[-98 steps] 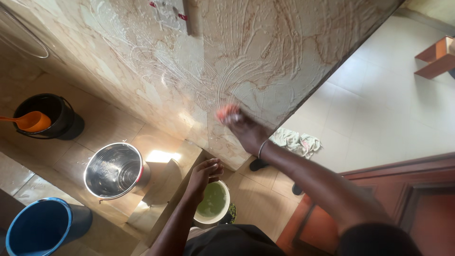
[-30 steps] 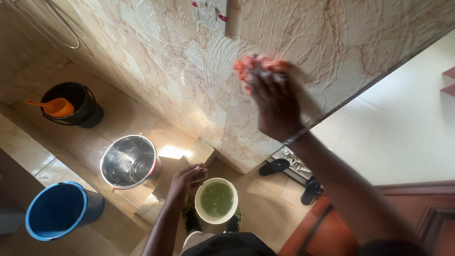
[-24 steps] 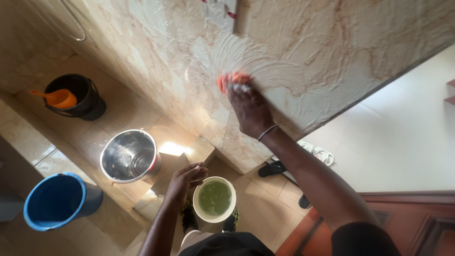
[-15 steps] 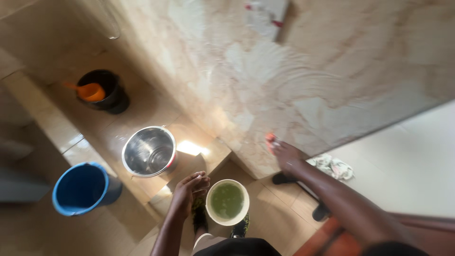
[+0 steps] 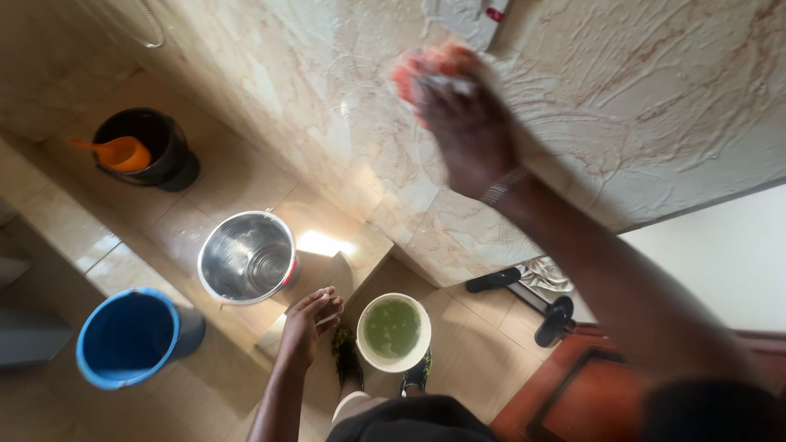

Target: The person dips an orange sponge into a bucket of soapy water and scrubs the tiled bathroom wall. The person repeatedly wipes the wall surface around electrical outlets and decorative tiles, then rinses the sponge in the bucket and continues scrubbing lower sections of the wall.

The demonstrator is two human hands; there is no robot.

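A soapy marble wall (image 5: 622,106) rises above a tiled floor (image 5: 237,180). Half a second ago the right hand (image 5: 463,123) was low near the wall's bottom edge; now it is high up, fingers curled around an orange sponge (image 5: 426,65) pressed to the wall. The left hand (image 5: 307,323) hangs loosely open beside the white bucket (image 5: 395,331) of green liquid, much as before.
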